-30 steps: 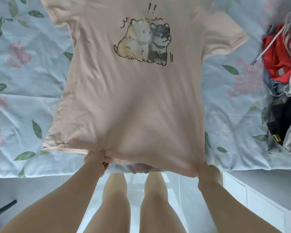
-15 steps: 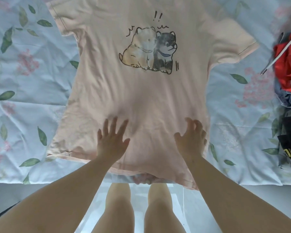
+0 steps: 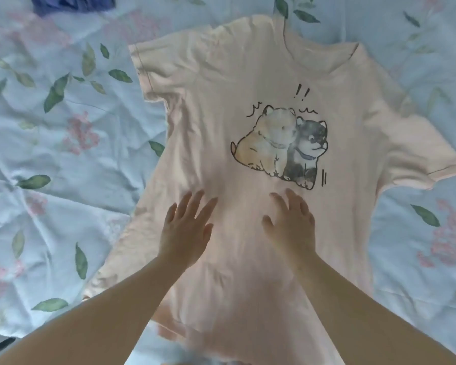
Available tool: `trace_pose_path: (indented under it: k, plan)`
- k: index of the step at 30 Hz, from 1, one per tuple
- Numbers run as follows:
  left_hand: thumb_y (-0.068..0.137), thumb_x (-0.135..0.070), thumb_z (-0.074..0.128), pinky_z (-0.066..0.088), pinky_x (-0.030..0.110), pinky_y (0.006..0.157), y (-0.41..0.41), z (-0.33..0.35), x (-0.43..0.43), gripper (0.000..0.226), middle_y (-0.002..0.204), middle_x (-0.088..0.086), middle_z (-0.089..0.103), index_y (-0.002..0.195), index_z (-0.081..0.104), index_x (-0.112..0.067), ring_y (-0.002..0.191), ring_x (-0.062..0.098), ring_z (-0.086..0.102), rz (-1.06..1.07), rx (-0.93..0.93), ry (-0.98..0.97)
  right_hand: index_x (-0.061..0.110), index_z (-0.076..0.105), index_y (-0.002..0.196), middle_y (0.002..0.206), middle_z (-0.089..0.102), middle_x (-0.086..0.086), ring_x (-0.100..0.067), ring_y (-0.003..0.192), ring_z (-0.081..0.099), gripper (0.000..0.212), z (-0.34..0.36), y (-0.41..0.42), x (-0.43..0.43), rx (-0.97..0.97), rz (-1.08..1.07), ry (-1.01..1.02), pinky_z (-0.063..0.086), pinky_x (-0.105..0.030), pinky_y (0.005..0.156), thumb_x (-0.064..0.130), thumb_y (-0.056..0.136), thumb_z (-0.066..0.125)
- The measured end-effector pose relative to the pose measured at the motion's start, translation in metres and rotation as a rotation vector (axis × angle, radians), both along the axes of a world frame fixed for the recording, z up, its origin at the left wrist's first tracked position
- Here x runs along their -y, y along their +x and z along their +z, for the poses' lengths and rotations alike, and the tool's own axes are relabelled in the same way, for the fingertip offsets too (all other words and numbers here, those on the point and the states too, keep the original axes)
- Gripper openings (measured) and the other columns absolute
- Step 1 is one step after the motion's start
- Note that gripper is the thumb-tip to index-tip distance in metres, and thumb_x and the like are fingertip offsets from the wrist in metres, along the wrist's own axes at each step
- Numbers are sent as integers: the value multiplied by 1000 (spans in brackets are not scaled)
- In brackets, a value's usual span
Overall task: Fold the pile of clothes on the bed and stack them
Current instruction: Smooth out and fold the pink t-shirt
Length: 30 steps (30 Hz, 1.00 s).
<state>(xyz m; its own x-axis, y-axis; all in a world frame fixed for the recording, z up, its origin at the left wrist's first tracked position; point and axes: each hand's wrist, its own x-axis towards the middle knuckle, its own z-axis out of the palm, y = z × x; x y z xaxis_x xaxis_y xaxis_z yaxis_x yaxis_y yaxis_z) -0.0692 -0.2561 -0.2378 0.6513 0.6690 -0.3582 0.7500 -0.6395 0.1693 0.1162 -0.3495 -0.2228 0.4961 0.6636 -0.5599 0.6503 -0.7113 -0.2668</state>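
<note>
I see the pink T-shirt (image 3: 248, 122) lying flat, print up, on the floral bedsheet (image 3: 50, 154). My left hand (image 3: 186, 230) and right hand (image 3: 291, 227) press it with spread, straight fingers, below the dog print (image 3: 279, 148)

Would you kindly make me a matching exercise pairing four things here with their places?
1 T-shirt
2 left hand
3 right hand
4 blue garment

a top left corner of the view
b flat on the T-shirt, directly below the dog print
c spread print-up on the bedsheet
d flat on the T-shirt, below-left of the print

Pairs: 1-c, 2-d, 3-b, 4-a
</note>
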Motion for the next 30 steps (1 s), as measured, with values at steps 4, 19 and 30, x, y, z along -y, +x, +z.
trace_pose_path:
  k: [4, 19, 30]
  plan:
    - [98, -39, 38, 14, 39, 115, 42, -12, -83, 59, 159, -3, 9, 150, 11, -31, 146, 17, 5, 257, 83, -64, 35, 15, 149, 160, -6, 2, -28, 146, -8, 61, -17, 42, -109, -35, 3, -1, 7, -46, 116, 35, 95, 44]
    - [70, -35, 75, 44, 22, 56, 103, -18, -295, 29, 71, -5, 55, 84, 56, -18, 67, 16, 57, 1544, 780, -397, 41, 14, 147, 159, -4, 2, -30, 145, -8, 56, -50, 55, -157, -46, -54, -31, 5, -53, 116, 28, 97, 36]
    - [87, -10, 47, 44, 19, 81, 151, 15, -272, 49, 113, -12, 64, 128, 53, -36, 99, 16, 59, 406, 579, -97, 43, 10, 148, 159, -9, 4, -29, 145, -15, 57, -55, 55, -155, -79, -79, -20, -4, -51, 116, 31, 97, 33]
